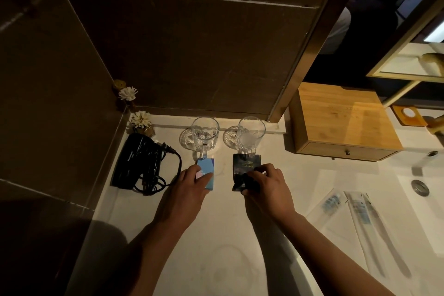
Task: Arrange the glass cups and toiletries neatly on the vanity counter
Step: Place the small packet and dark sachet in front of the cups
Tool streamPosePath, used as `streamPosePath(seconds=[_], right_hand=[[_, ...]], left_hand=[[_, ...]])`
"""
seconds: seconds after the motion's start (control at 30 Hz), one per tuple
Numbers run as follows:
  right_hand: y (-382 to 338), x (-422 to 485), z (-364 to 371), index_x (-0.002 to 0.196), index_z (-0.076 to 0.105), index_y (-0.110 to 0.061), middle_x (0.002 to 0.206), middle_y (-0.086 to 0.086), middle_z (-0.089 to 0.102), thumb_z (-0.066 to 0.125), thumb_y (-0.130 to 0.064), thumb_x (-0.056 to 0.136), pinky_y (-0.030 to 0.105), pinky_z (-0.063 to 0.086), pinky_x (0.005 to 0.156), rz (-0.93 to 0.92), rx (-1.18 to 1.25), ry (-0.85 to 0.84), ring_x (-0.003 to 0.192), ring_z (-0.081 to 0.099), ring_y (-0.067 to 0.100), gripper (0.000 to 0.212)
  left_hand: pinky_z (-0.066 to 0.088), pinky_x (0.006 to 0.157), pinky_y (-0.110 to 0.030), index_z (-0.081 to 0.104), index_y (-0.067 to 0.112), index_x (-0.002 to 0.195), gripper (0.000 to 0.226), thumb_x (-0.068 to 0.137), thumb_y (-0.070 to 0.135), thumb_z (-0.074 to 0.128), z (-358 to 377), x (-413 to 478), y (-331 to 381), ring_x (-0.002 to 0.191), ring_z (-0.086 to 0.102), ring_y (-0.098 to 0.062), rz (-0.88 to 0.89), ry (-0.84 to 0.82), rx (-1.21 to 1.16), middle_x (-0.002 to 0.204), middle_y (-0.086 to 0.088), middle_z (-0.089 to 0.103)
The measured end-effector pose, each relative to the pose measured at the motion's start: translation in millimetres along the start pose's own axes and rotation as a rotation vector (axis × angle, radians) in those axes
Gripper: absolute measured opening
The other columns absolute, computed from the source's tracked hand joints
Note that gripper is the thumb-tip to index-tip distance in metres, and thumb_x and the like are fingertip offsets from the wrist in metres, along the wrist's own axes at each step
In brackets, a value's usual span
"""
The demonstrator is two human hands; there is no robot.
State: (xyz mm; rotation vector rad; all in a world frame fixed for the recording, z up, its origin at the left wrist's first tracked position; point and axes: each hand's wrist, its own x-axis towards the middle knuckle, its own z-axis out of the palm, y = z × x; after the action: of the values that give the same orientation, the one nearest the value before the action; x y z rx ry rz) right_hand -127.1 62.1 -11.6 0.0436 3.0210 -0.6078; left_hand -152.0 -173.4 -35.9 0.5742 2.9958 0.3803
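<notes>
Two clear glass mugs stand upright at the back of the white vanity counter: the left mug and the right mug, each beside a round glass coaster. My left hand holds a small blue box lying flat in front of the left mug's handle. My right hand grips a dark packet lying in front of the right mug. Wrapped toothbrushes lie on the counter at the right.
A black hair dryer with its coiled cord lies at the left by the wall. White flower decorations stand in the back corner. A wooden drawer box sits at the back right, with the sink and its drain beyond.
</notes>
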Motion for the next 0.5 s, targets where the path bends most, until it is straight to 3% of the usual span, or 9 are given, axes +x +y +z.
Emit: streamPosePath(seconds=[0.5], right_hand=[[3.6, -0.5, -2.3, 0.120, 0.065, -0.026, 0.123, 0.006, 0.055, 0.075, -0.039, 0.080, 0.034, 0.052, 0.075, -0.018, 0.002, 0.005, 0.106, 0.050, 0.028, 0.044]], left_hand=[[0.064, 0.069, -0.044, 0.067, 0.018, 0.118, 0.055, 0.067, 0.017, 0.089, -10.0, -6.7, 9.6, 0.105, 0.066, -0.033, -0.026, 0.039, -0.016, 0.123, -0.014, 0.063]])
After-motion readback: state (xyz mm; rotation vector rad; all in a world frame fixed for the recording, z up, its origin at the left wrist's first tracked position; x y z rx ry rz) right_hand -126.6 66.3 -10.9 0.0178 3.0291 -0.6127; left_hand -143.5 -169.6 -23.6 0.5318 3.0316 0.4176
